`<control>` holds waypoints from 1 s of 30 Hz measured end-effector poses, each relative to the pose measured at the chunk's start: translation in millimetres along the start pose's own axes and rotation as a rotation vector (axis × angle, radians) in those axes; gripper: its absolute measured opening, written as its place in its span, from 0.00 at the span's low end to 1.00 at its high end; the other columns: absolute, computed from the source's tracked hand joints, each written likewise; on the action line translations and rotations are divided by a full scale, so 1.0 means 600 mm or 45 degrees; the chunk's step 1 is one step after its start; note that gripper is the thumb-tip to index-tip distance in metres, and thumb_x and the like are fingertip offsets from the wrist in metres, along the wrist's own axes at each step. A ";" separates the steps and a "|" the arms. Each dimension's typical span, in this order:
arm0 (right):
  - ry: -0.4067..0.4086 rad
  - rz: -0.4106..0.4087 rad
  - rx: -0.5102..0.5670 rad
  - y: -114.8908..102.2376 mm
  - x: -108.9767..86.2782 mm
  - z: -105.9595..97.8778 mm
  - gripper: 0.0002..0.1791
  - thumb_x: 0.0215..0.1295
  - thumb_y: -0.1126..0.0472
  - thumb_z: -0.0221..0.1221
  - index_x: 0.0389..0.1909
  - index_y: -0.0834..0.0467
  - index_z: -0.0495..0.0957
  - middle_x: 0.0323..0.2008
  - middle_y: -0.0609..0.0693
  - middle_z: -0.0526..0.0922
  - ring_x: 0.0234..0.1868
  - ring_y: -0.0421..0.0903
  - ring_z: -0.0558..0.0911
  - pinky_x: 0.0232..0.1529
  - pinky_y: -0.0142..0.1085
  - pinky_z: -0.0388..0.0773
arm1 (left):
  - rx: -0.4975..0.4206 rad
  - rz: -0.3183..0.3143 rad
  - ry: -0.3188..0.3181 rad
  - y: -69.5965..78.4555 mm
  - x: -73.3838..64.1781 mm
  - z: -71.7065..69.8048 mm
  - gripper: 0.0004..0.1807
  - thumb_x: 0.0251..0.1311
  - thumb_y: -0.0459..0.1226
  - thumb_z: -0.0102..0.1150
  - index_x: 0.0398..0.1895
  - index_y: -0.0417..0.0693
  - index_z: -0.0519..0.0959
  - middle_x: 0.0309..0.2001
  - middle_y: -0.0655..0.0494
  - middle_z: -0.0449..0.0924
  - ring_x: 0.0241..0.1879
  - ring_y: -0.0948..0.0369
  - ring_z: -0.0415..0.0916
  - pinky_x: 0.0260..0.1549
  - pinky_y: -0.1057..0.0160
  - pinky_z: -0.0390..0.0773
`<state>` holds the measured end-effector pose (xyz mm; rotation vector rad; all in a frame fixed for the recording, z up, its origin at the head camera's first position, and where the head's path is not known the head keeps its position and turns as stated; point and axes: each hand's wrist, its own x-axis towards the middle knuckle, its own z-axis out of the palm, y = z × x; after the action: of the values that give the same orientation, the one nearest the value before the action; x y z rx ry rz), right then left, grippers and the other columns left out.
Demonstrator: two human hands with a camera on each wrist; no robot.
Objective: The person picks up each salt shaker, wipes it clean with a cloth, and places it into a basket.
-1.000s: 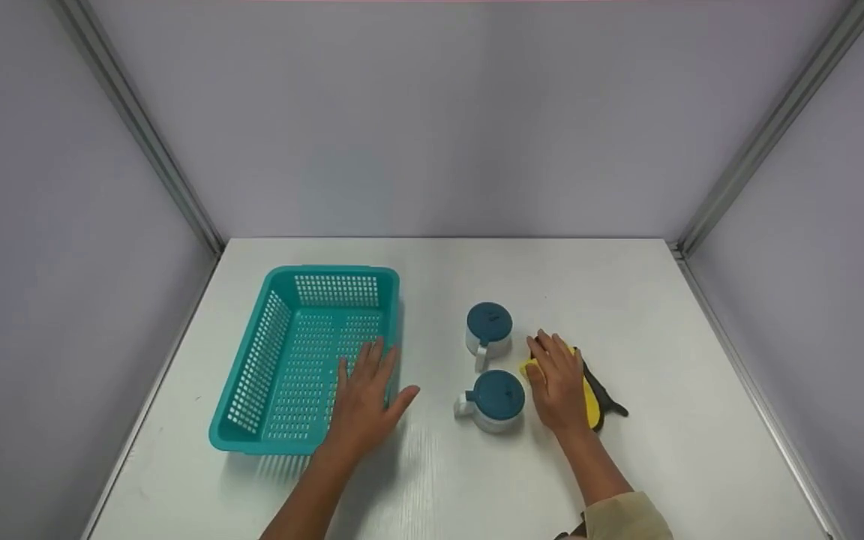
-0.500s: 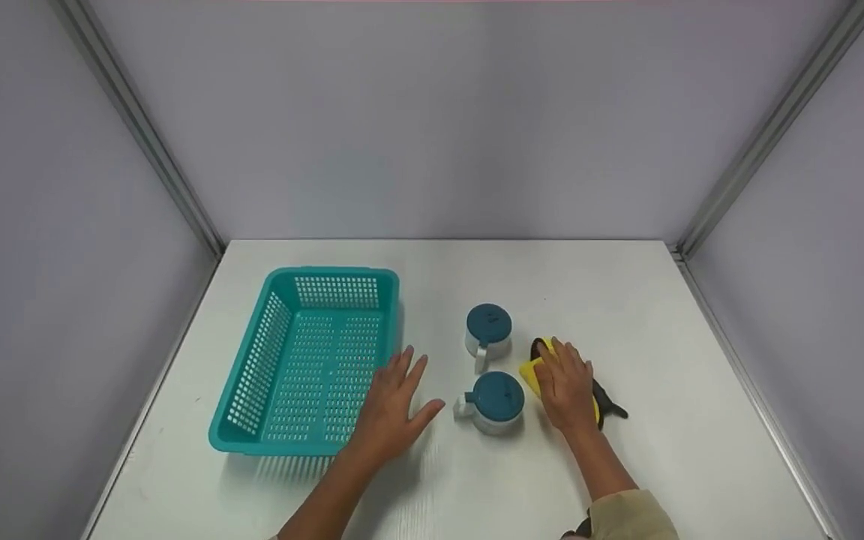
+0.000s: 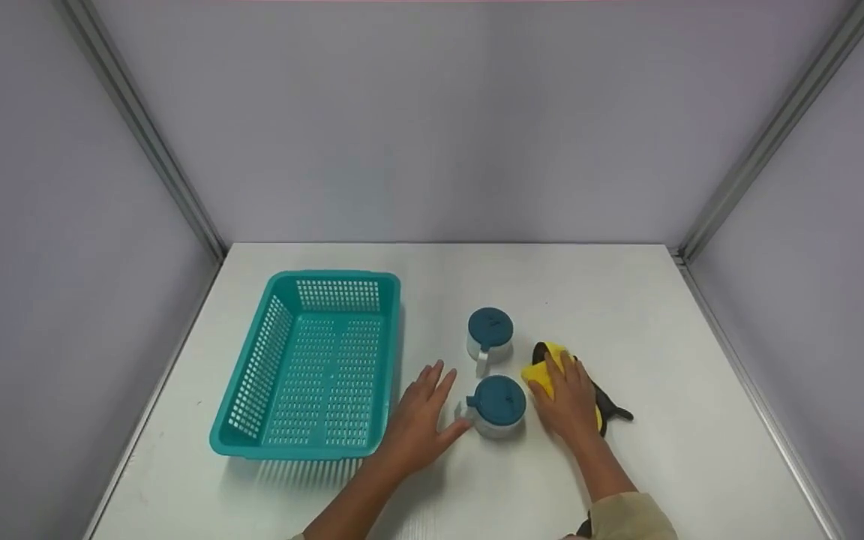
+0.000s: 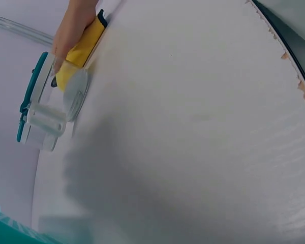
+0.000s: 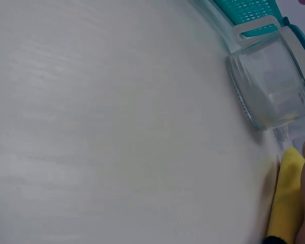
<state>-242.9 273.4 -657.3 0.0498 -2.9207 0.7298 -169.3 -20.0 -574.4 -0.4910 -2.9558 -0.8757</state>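
My left hand (image 3: 417, 427) is open over the table, fingers spread, its thumb right beside the handle of the near lidded glass jar (image 3: 499, 405). This jar has a blue-green lid and a white handle that points left. A matching far jar (image 3: 490, 334) stands just behind it. To their right, my right hand (image 3: 568, 401) grips a yellow-and-black soft cloth-like piece (image 3: 537, 373) from above, thumb along its left side. A black tail-like end (image 3: 612, 406) sticks out to the right. In the left wrist view the yellow piece (image 4: 84, 48) lies behind the glass jar (image 4: 43, 109).
A teal plastic basket (image 3: 304, 453) with perforated sides stands at the left of the white table (image 3: 672, 322). Its rim (image 4: 12, 231) shows at the lower left in the left wrist view. Grey panels (image 3: 432, 135) close in the back and both sides.
My left hand has moved right, from over the basket's right side to beside the near jar's handle. My right hand has drawn slightly back and right on the yellow-and-black piece.
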 end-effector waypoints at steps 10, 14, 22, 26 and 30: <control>-0.006 0.174 0.047 0.008 0.000 0.002 0.46 0.65 0.41 0.60 0.77 0.50 0.51 0.77 0.60 0.46 0.74 0.63 0.53 0.73 0.63 0.51 | -0.054 -0.015 -0.030 -0.001 0.006 0.038 0.46 0.61 0.62 0.57 0.78 0.62 0.51 0.79 0.55 0.46 0.77 0.52 0.47 0.70 0.45 0.61; -0.014 0.160 -0.012 0.010 -0.003 0.008 0.44 0.65 0.39 0.59 0.76 0.51 0.54 0.76 0.61 0.49 0.75 0.65 0.50 0.71 0.68 0.37 | -0.126 -0.057 -0.065 -0.007 0.008 0.058 0.46 0.61 0.60 0.59 0.78 0.61 0.52 0.79 0.55 0.47 0.77 0.52 0.47 0.70 0.45 0.61; 0.014 0.120 -0.040 0.014 -0.009 0.015 0.42 0.65 0.40 0.59 0.75 0.51 0.57 0.76 0.59 0.53 0.74 0.64 0.52 0.70 0.69 0.38 | -0.262 -0.085 -0.082 -0.015 0.015 0.087 0.45 0.62 0.55 0.62 0.78 0.60 0.51 0.79 0.56 0.47 0.77 0.53 0.48 0.70 0.46 0.61; 0.033 0.111 -0.056 0.016 -0.011 0.017 0.41 0.65 0.40 0.59 0.75 0.51 0.59 0.75 0.58 0.54 0.73 0.62 0.54 0.70 0.68 0.40 | -0.381 -0.097 -0.109 -0.016 0.020 0.098 0.44 0.63 0.55 0.61 0.78 0.62 0.51 0.79 0.57 0.47 0.77 0.54 0.49 0.70 0.46 0.61; 0.036 0.116 -0.079 0.017 -0.014 0.016 0.41 0.66 0.39 0.57 0.75 0.51 0.58 0.75 0.58 0.54 0.73 0.62 0.53 0.70 0.67 0.40 | -0.506 -0.117 -0.144 -0.018 0.024 0.108 0.43 0.64 0.57 0.58 0.78 0.62 0.52 0.78 0.59 0.49 0.77 0.56 0.49 0.72 0.47 0.59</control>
<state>-236.6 278.0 -671.7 -0.0992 -2.9330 0.6460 -181.8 10.4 -633.2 -0.4270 -2.9228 -1.5072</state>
